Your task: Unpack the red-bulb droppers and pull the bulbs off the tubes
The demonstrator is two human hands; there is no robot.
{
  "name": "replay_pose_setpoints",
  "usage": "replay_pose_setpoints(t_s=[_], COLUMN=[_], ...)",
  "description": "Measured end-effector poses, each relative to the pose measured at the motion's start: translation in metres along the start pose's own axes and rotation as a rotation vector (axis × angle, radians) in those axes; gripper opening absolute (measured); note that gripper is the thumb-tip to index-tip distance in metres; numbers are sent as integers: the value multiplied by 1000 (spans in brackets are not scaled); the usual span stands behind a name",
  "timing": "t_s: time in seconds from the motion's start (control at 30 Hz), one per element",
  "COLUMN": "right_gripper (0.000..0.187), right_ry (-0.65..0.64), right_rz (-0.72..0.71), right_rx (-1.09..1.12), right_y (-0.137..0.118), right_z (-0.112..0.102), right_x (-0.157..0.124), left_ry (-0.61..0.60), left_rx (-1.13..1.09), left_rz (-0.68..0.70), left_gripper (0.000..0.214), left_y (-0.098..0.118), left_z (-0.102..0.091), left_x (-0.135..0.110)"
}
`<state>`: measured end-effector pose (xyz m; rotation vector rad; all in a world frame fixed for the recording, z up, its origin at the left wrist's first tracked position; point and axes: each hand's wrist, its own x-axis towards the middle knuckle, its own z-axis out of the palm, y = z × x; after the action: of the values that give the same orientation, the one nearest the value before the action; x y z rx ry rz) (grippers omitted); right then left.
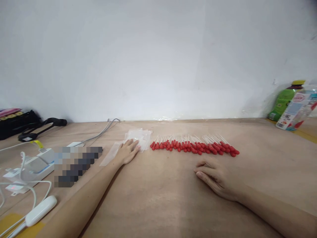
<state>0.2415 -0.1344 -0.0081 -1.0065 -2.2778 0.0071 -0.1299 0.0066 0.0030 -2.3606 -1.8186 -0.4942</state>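
Note:
My left hand (128, 152) lies flat with fingers spread on a small stack of clear plastic bags (145, 135) at the middle left. My right hand (215, 177) rests on its side on the table, fingers loosely bent, with nothing visible in it. Just beyond that hand stretches a long row of thin white sticks with red rounded heads (184, 145). Their red ends point towards me and their pale ends towards the wall. The row begins right beside the bags.
Left of my arm stand a white power strip (44, 170) with plugs and cables and a white device (41, 211). Behind them are a black strap-like object (42, 128) and a dark case (15, 124). Bottles, one green (284, 100), stand at the far right. A wall closes the back.

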Motion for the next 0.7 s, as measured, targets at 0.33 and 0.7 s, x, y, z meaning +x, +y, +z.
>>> replay_pose_setpoints(t_s=[0.33, 0.7], right_gripper=[24, 26], right_ry=[-49, -105], right_rz=[16, 120], right_rx=[47, 35], right_y=[-2, 0], right_z=[-1, 2], right_x=[2, 3], left_ry=[251, 175], left_rx=[-225, -158], left_rz=[270, 189], left_gripper=[22, 17], left_y=[56, 73], left_z=[-14, 0], left_x=[-7, 7])
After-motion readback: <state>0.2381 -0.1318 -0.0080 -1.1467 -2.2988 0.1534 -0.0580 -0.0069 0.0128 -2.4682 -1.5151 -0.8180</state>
